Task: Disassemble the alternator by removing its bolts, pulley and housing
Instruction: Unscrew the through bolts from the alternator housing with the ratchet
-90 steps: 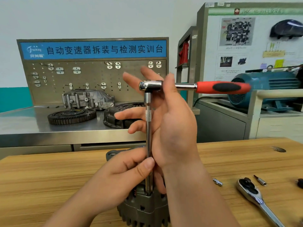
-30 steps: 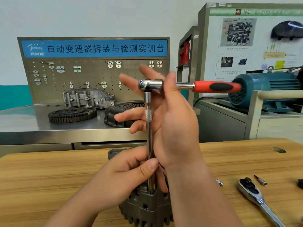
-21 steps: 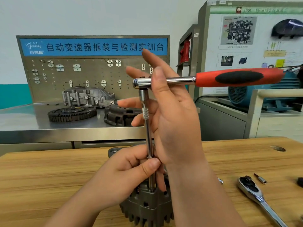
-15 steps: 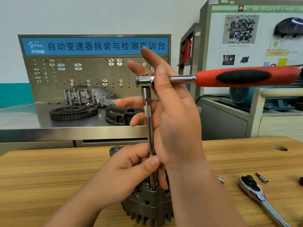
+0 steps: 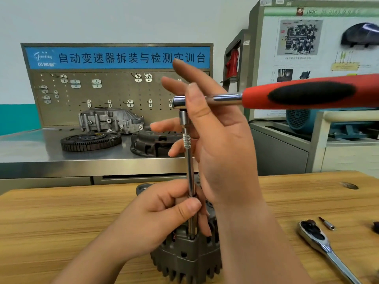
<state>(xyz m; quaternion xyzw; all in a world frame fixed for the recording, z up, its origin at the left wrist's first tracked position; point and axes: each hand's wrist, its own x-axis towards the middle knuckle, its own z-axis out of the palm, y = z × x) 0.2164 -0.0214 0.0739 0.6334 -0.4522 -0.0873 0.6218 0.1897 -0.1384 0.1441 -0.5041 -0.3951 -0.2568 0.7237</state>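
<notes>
Head camera has the dark grey finned cast-metal alternator point(image 5: 188, 261) sitting on the pale wooden table point(image 5: 61, 222) right under the hands, with a long chrome extension bar point(image 5: 189, 171) standing straight up off its top rim. Left hand point(image 5: 155, 218) has thumb and fingers pinched round the lower part of that bar. Right hand point(image 5: 221, 144) is basically open, fingers straight and spread, thumb just laid across the chrome neck of the red-and-black-handled wrench point(image 5: 307, 93) up top. My worry: that fat handle hangs way out to one side with hardly any grip on it, so it could tilt the bar, slip the tip off the bolt and chew it up, or rock the unclamped alternator. Can't see the bolt itself, it's hidden. Off to the right on the table lie a second chrome ratchet point(image 5: 320, 242) and a small metal bit point(image 5: 327, 223). Behind is a steel bench point(image 5: 30, 148) with a toothed ring gear point(image 5: 91, 141), a dark clutch cover point(image 5: 151, 143) and a cast aluminium housing point(image 5: 110, 119), under a pegboard with a blue sign point(image 5: 117, 58).
</notes>
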